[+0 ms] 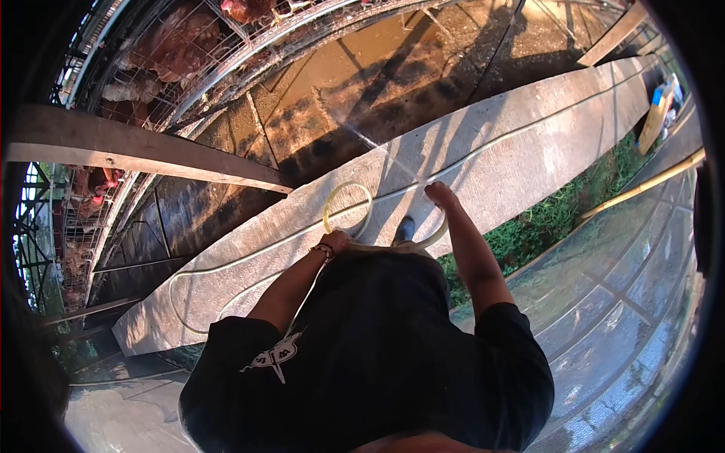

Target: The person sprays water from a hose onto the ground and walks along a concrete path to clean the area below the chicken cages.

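Your black T-shirt (pixel 377 355) fills the bottom of the view, with a white print on its left side. Both your arms reach out from it over a long concrete walkway (pixel 529 143).

Your left hand (pixel 336 241), with a bracelet (pixel 323 250) at the wrist, is closed around a pale yellowish hose (pixel 341 193). Just beyond that hand the hose makes 1 round loop on the concrete. From your left hand it also curves across in front of you towards your right hand (pixel 440 195). That hand is further out and closed in a fist on the hose, though your fingers are turned away and you cannot see the grip itself. A thin jet of water (pixel 377 151) runs from the right hand out across the walkway towards the wet brown floor (pixel 362 75).

More hose lies along the walkway in long bends, both to your left and far off to your right. 1 dark shoe (pixel 405 228) shows on the concrete between your hands.

Beyond the wet floor stand wire cages (pixel 226 60) with brown chickens (pixel 174 45) inside. A wooden beam (pixel 136 147) crosses on your left. A strip of grass (pixel 559 211) grows along the near edge of the walkway on your right.
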Demonstrator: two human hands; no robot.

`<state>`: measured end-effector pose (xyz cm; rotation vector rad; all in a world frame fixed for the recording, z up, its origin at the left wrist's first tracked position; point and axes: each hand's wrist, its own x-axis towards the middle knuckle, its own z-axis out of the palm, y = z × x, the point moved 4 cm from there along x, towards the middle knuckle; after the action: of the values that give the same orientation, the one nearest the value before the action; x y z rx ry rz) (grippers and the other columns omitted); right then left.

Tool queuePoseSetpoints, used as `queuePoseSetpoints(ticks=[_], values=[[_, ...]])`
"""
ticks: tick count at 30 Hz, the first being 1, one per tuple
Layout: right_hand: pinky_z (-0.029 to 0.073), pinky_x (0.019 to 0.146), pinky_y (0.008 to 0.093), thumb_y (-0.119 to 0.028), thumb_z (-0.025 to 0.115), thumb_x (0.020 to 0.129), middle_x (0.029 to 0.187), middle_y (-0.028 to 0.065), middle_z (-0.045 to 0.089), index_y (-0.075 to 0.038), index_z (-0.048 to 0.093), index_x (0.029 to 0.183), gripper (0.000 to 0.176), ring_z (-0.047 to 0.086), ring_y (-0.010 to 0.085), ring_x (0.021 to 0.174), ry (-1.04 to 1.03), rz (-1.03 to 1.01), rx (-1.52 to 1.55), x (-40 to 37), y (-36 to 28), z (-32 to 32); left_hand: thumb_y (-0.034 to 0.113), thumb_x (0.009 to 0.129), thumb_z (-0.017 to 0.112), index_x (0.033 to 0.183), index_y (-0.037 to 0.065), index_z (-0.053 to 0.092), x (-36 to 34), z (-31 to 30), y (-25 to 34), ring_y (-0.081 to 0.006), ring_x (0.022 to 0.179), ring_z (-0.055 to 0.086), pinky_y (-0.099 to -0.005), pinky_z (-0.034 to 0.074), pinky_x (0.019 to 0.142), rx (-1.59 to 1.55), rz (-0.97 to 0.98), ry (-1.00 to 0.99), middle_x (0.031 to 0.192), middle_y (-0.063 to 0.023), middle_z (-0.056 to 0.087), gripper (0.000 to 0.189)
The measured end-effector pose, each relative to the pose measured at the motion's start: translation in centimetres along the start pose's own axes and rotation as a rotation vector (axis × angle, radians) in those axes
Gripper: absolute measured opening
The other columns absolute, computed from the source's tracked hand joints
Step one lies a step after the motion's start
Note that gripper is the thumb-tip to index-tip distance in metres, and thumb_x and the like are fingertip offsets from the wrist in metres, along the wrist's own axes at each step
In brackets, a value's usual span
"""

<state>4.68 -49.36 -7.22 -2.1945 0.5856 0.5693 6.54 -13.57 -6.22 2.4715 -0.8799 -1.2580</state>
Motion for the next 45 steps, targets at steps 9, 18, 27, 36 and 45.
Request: queuePoseSetpoints(ticks=[9,18,27,36,45], values=[[0.042,0.087,0.0400,-0.027,0.042,0.076,0.109,0.0156,0.058,-0.008,0.061,0.104,0.038,0.055,0.0318,0.101,-0.211,0.217,-0.222,4.7,-5.5,0.5,0.030,0.059,0.063,0.063,0.009,0.058,-3.2,1.7,-0.5,-0.0255,0.063,0.058,-0.0365,0.043,0.056,-0.362,0.005,0.269,0.064,-0.0117,0.058,0.022],[0.044,0.046,0.0401,-0.023,0.040,0.075,0.061,0.0178,0.057,0.003,0.057,0.075,0.031,0.055,0.0262,0.048,-0.102,0.103,-0.224,5.7,-9.7,1.9,0.031,0.062,0.066,0.064,0.010,0.058,-5.1,2.7,-2.9,-0.0251,0.065,0.059,-0.0365,0.044,0.058,-0.371,0.006,0.294,0.067,-0.0101,0.059,0.023],[0.038,0.040,0.0393,-0.024,0.041,0.075,0.055,0.0139,0.050,0.001,0.052,0.071,0.028,0.049,0.0233,0.043,-0.139,0.194,-0.140,3.3,-14.2,4.1,0.031,0.061,0.066,0.063,0.007,0.058,-7.1,1.0,-7.5,-0.0260,0.062,0.059,-0.0356,0.044,0.056,-0.435,0.193,0.320,0.066,-0.0118,0.060,0.025],[0.037,0.040,0.0383,-0.024,0.040,0.075,0.053,0.0126,0.048,0.000,0.049,0.067,0.027,0.047,0.0215,0.043,-0.143,0.259,-0.125,0.5,-19.2,7.6,0.031,0.064,0.059,0.066,0.006,0.060,-10.0,-1.0,-12.4,-0.0276,0.066,0.060,-0.0366,0.044,0.059,-0.402,0.266,0.261,0.066,-0.0136,0.060,0.026],[0.041,0.042,0.0383,-0.024,0.041,0.075,0.054,0.0136,0.051,0.001,0.053,0.069,0.029,0.050,0.0231,0.044,-0.083,0.216,-0.126,-0.1,-21.5,10.9,0.028,0.066,0.057,0.068,0.005,0.059,-13.0,-2.8,-16.0,-0.0294,0.071,0.059,-0.0371,0.045,0.062,-0.397,0.296,0.282,0.069,-0.0139,0.059,0.024]])
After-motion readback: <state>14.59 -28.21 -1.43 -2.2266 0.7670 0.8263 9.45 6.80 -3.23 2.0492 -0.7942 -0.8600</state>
